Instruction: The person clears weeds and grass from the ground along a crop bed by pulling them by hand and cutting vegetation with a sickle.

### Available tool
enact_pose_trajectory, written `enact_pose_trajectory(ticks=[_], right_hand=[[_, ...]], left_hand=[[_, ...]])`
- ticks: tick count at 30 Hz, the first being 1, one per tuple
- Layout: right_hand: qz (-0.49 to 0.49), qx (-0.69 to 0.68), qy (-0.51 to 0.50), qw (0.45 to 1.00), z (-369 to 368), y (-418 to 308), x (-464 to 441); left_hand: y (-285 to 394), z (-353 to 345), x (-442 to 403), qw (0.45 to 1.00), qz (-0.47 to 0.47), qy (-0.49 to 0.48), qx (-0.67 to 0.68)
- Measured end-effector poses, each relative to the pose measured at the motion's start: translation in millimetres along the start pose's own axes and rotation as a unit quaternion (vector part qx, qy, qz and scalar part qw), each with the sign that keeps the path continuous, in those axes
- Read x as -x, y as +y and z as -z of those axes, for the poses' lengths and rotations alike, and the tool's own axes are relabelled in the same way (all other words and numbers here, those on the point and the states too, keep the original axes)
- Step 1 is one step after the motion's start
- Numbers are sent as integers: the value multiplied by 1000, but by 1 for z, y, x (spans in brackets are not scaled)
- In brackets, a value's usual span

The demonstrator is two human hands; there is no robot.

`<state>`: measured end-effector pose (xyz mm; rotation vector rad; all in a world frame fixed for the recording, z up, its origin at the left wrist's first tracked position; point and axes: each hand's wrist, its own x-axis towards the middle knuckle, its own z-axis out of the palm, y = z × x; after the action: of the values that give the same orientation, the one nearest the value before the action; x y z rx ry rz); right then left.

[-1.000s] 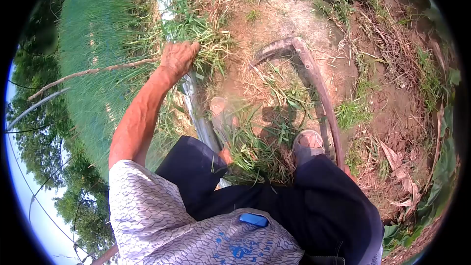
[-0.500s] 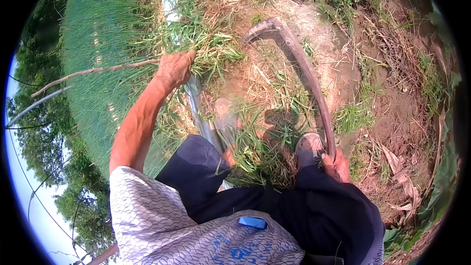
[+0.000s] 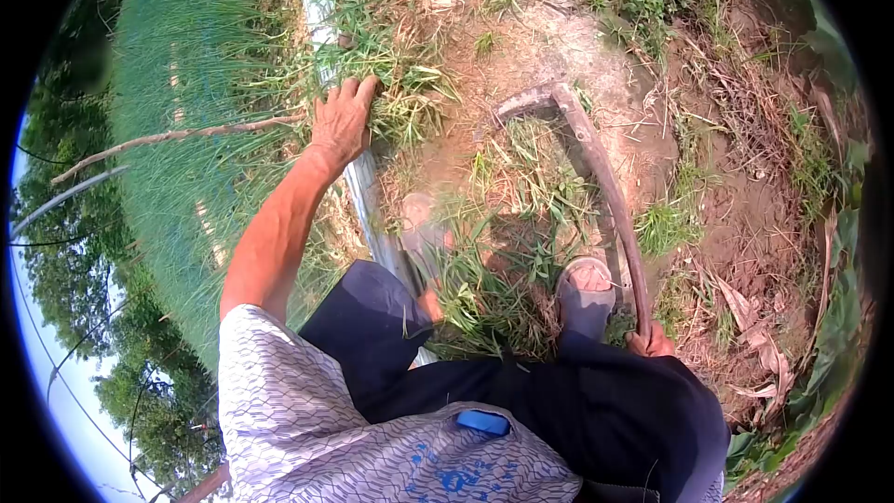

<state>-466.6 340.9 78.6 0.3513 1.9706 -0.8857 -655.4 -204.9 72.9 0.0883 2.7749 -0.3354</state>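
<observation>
My right hand (image 3: 652, 342) is closed round the lower end of a sickle's long, curved wooden handle. The sickle (image 3: 605, 172) extends forward over the ground, its blade pointing left above cut grass. My left hand (image 3: 343, 121) reaches forward with its back up and its fingers apart, over the plastic-edged strip. Leafy weeds (image 3: 414, 102) lie just to its right, close to the fingers; the fingertips are partly out of sight. More cut grass (image 3: 494, 303) lies between my feet.
A dense green crop under netting (image 3: 186, 56) stands at the left. A crooked stick (image 3: 186, 133) juts out there. Silvery plastic sheeting (image 3: 368, 196) runs along the bed's edge. My sandalled foot (image 3: 587, 289) is beside the sickle handle. Dry leaves (image 3: 754, 335) lie at the right.
My left hand has gone from a fist beside the weeds to spread fingers, a little further forward. The sickle's blade has come nearer and to the right, still in my right hand.
</observation>
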Motion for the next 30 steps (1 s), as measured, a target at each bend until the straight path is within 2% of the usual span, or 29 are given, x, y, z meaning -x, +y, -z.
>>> enact_pose_trajectory(ticks=[1,3,5,9,10,11,13,15,16,17,18,19,20,21,22,24,25,29,30], right_hand=[[21,-7,27,999,-1,-4,-5],[44,-11,51,998,-5,-18,-19],[59,-171,86,980,-16,-25,-35],[61,-178,64,980,-6,-46,-40],[56,-186,67,979,-5,-44,-40],[52,-195,72,977,-5,-43,-40],[65,-198,75,975,-3,-41,-37],[6,-172,58,983,3,-45,-32],[7,-171,58,984,3,-46,-33],[11,-168,65,984,2,-45,-32],[16,-167,71,983,0,-43,-33],[21,-167,69,983,-1,-40,-36],[13,-185,53,981,-2,-36,-41],[5,-200,35,979,-2,-34,-46],[13,-196,29,980,-2,-37,-46],[3,-170,30,985,0,-42,-49],[25,-153,52,987,0,-39,-49],[41,-182,54,981,5,-26,-55],[40,-199,56,978,7,-30,-60]], left_hand=[[12,-3,-5,1000,13,15,-10],[27,-6,-21,994,-63,53,-71],[39,-9,-44,991,-90,-13,-95],[39,-3,-71,982,-142,-62,-106],[39,1,-75,978,-137,-106,-114],[31,-11,-76,980,-163,-40,-110],[27,-17,-74,990,-102,-83,58],[28,-24,-52,980,-158,-35,115],[45,-13,-39,969,-167,-163,82],[59,-16,-10,950,-219,-171,144],[86,-11,12,947,-146,-230,169],[109,1,40,931,-175,-211,241],[136,-4,64,884,-301,-292,204],[164,-4,95,817,-394,-320,274],[197,3,113,786,-478,-334,203],[216,-5,121,833,-372,-248,325],[208,6,107,837,-372,-241,321],[149,53,28,798,-294,-402,339],[136,73,6,830,-240,-384,325]])
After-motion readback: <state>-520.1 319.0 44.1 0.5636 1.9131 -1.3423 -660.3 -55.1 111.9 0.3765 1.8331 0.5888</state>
